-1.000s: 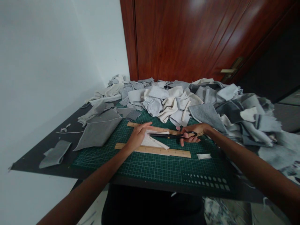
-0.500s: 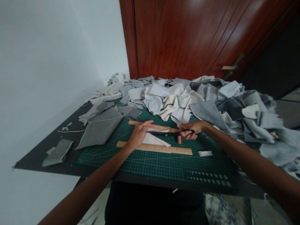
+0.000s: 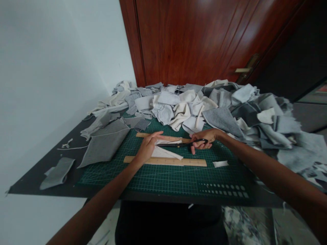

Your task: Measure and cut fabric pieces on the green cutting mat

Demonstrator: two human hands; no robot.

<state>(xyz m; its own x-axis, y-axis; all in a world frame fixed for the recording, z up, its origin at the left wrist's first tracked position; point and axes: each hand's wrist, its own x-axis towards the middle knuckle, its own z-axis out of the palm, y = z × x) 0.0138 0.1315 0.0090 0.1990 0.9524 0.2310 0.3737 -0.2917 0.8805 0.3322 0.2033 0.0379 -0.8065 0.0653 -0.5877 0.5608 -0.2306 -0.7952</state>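
Observation:
White cloth point(image 3: 166, 153) lies on the green cutting mat point(image 3: 163, 180) between two wooden rulers. It is split into a narrow upper strip and a wider lower piece. My right hand point(image 3: 204, 136) is closed around the black handles of scissors point(image 3: 177, 145), whose blades point left between the two parts. At the cloth's left end rests my left hand point(image 3: 147, 148), its fingers stretched out to the right; they hide the blade tips. The near ruler point(image 3: 178, 162) lies below the cloth and passes under my left wrist. The far ruler point(image 3: 168, 138) runs above it, partly covered by my hands.
A heap of grey and white cloth scraps point(image 3: 181, 105) spreads across the back and right. A large grey cloth piece point(image 3: 104, 144) and a folded grey piece point(image 3: 57, 173) lie at left. One small white scrap point(image 3: 220, 164) is right of the near ruler. Behind stands a wooden door point(image 3: 191, 41).
The whole view has shifted slightly, so everything sits a little further left and the scene is slightly tilted. Both hands, scissors and cloth keep nearly the same places relative to each other.

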